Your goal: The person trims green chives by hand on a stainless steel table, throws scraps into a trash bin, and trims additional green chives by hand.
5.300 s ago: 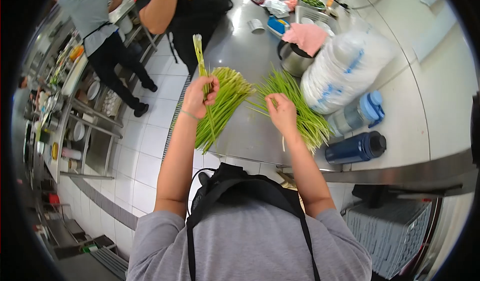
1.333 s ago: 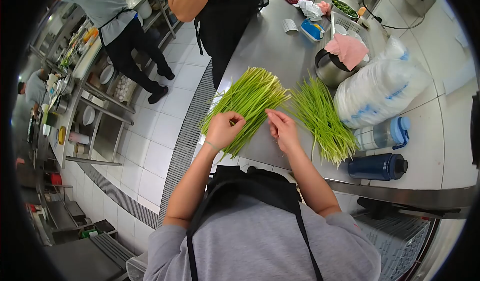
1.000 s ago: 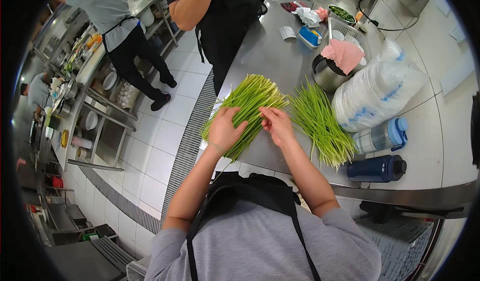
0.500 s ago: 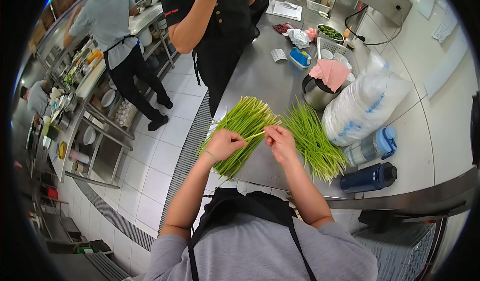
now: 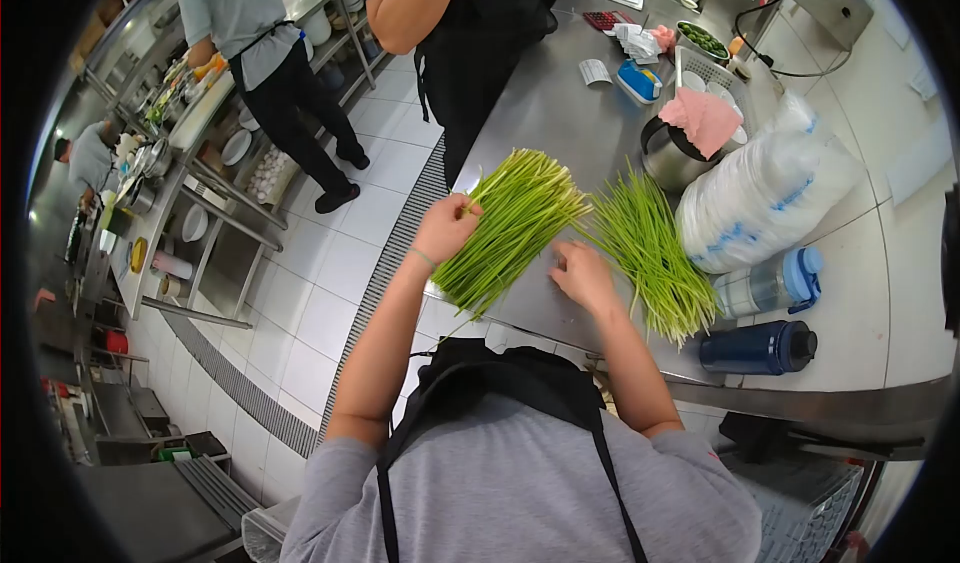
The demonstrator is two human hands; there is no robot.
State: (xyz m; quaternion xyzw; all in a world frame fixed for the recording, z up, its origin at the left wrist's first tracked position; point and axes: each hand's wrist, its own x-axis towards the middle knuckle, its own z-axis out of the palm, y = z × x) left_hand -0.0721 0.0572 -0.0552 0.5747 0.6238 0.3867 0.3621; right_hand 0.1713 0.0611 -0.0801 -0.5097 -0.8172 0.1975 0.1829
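Two piles of long green stalks lie on the steel table (image 5: 545,83). The left pile (image 5: 520,223) has its pale ends toward the upper right. The right pile (image 5: 655,258) has pale ends toward the lower right. My left hand (image 5: 450,225) is at the left edge of the left pile, fingers closed; what they pinch, if anything, is too small to make out. My right hand (image 5: 583,273) is over bare steel between the piles, its fingers curled and slightly blurred, with nothing visible in them.
Right of the piles are wrapped white containers (image 5: 765,193), a steel jug (image 5: 672,158) under a pink cloth (image 5: 702,121), a clear bottle (image 5: 765,283) and a dark blue bottle (image 5: 757,349). A person in black (image 5: 480,53) stands at the table's left side; another in grey (image 5: 240,23) is farther left.
The thin stalk pinched between both hands half a second ago is no longer between them. My left hand has moved up along the left pile's edge; my right hand has drawn away from that pile.
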